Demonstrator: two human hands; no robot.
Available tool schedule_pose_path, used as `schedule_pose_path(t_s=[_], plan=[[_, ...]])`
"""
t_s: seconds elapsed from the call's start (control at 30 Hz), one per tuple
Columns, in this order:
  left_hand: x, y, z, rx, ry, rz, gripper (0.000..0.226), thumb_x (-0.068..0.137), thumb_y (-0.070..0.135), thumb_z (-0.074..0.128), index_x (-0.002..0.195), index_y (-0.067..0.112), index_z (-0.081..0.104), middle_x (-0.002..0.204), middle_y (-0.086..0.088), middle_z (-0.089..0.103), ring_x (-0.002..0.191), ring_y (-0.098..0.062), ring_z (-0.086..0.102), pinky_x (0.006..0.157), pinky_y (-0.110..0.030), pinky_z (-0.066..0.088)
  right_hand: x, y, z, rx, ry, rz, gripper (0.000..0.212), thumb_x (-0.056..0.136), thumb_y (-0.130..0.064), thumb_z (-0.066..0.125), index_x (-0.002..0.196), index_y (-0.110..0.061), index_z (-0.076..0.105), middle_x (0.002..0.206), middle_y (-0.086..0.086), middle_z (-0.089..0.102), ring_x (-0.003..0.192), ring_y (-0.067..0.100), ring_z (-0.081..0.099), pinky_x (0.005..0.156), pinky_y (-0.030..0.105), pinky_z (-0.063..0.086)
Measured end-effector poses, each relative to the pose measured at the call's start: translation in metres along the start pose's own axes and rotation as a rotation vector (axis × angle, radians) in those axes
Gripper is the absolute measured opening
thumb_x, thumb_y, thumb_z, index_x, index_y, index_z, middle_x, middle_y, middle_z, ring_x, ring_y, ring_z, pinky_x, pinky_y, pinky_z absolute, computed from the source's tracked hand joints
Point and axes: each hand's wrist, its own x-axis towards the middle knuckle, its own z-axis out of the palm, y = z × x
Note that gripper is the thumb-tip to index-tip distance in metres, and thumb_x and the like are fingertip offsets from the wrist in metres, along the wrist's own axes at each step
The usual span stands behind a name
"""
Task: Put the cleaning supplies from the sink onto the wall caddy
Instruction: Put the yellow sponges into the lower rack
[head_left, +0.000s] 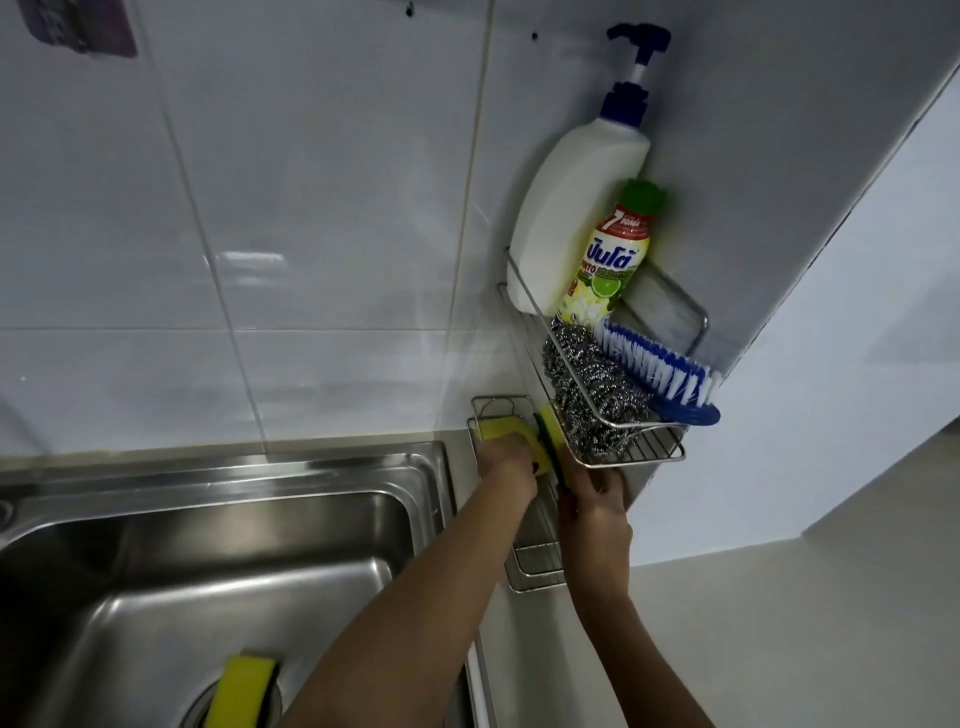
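Note:
A two-tier wire wall caddy (631, 457) hangs in the corner right of the steel sink (218, 545). Its upper shelf holds a white pump bottle (576, 208), a green-capped dish soap bottle (605, 265), a steel wool scourer (592, 384) and a blue scrub brush (660, 374). My left hand (506, 467) presses a yellow sponge (501, 428) into the lower shelf's back end. My right hand (595, 499) holds a second yellow-green sponge (548, 441) on edge just under the upper shelf. Another yellow sponge (241, 691) lies over the sink drain.
White tiled wall (260, 234) runs behind the sink. A pale countertop (779, 623) spreads to the right below the caddy. The lower shelf's front rail (535, 582) sticks out between my forearms. A purple item (78, 26) hangs at top left.

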Motion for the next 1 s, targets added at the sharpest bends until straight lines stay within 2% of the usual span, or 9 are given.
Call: schedule_pose_path(t_s=[0.2,0.4,0.5,0.63,0.7,0.83,0.9,0.97,1.0], plan=[[-0.013,-0.004,-0.013,0.458,-0.068,0.21,0.039,0.098,0.005,0.032,0.133,-0.006,0.047,0.124,-0.019,0.053,0.1,-0.023,0.046,0.078,-0.025,0.032,-0.004,0.001,-0.003,-0.027,-0.054,0.003,0.051,0.091,-0.005,0.054,0.136,-0.029,0.05,0.131,0.015,0.049,0.103,0.041,0.061,0.076,0.049,0.054],[0.002,0.009,-0.013,0.528,-0.202,0.207,0.032,0.099,0.011,0.03,0.12,0.008,0.053,0.094,-0.004,0.047,0.084,-0.017,0.041,0.082,-0.028,0.028,-0.004,0.002,-0.002,-0.063,-0.077,-0.024,0.055,0.09,-0.002,0.053,0.138,-0.028,0.047,0.129,0.016,0.048,0.1,0.041,0.062,0.078,0.049,0.056],[0.001,0.01,-0.017,0.544,-0.208,0.259,0.033,0.098,0.007,0.029,0.12,0.006,0.054,0.081,0.001,0.043,0.071,-0.013,0.04,0.068,-0.027,0.033,-0.001,0.004,-0.002,-0.08,-0.09,-0.023,0.052,0.091,-0.003,0.052,0.138,-0.027,0.048,0.129,0.016,0.047,0.1,0.042,0.062,0.079,0.049,0.055],[-0.005,-0.007,-0.033,0.778,-0.08,0.595,0.023,0.092,0.001,0.038,0.093,0.016,0.054,0.109,-0.016,0.06,0.107,-0.033,0.059,0.083,-0.034,0.046,0.007,-0.002,0.006,-0.107,-0.092,-0.073,0.052,0.091,-0.002,0.054,0.138,-0.024,0.048,0.136,0.02,0.046,0.106,0.047,0.059,0.081,0.051,0.054],[-0.005,-0.023,-0.047,0.963,-0.06,0.713,0.035,0.087,0.003,0.044,0.12,0.006,0.054,0.132,-0.017,0.054,0.121,-0.037,0.053,0.094,-0.04,0.045,0.017,-0.005,0.01,-0.169,-0.172,-0.009,0.048,0.095,-0.007,0.049,0.139,-0.025,0.046,0.134,0.02,0.048,0.105,0.047,0.059,0.082,0.051,0.052],[-0.003,-0.05,-0.075,1.416,-0.159,0.739,0.067,0.093,0.014,0.042,0.153,0.006,0.013,0.161,-0.012,0.011,0.149,-0.028,0.014,0.119,-0.046,0.016,0.044,-0.006,0.025,-0.355,-0.316,0.003,0.038,0.098,-0.013,0.039,0.136,-0.016,0.043,0.118,0.018,0.063,0.101,0.039,0.065,0.081,0.044,0.052],[-0.003,-0.055,-0.084,1.513,-0.201,0.745,0.063,0.101,0.023,0.031,0.155,0.008,0.001,0.163,-0.009,-0.001,0.152,-0.023,0.001,0.121,-0.044,0.01,0.055,-0.004,0.038,-0.238,-0.318,-0.04,0.045,0.098,-0.021,0.042,0.142,-0.019,0.037,0.129,0.014,0.059,0.11,0.035,0.061,0.088,0.032,0.051],[-0.003,-0.055,-0.089,1.561,-0.222,0.738,0.061,0.103,0.029,0.025,0.154,0.01,-0.004,0.163,-0.007,-0.007,0.152,-0.022,-0.004,0.122,-0.043,0.007,0.06,-0.002,0.049,-0.194,-0.395,-0.069,0.047,0.097,-0.036,0.041,0.141,-0.022,0.042,0.139,0.004,0.052,0.121,0.02,0.052,0.084,-0.007,0.034],[-0.002,-0.055,-0.091,1.589,-0.225,0.738,0.061,0.104,0.032,0.023,0.154,0.011,-0.006,0.163,-0.005,-0.009,0.151,-0.022,-0.006,0.122,-0.043,0.005,0.062,-0.001,0.049,-0.206,-0.41,-0.098,0.045,0.094,-0.038,0.047,0.137,-0.022,0.049,0.137,0.001,0.054,0.12,0.015,0.05,0.078,-0.013,0.028]])
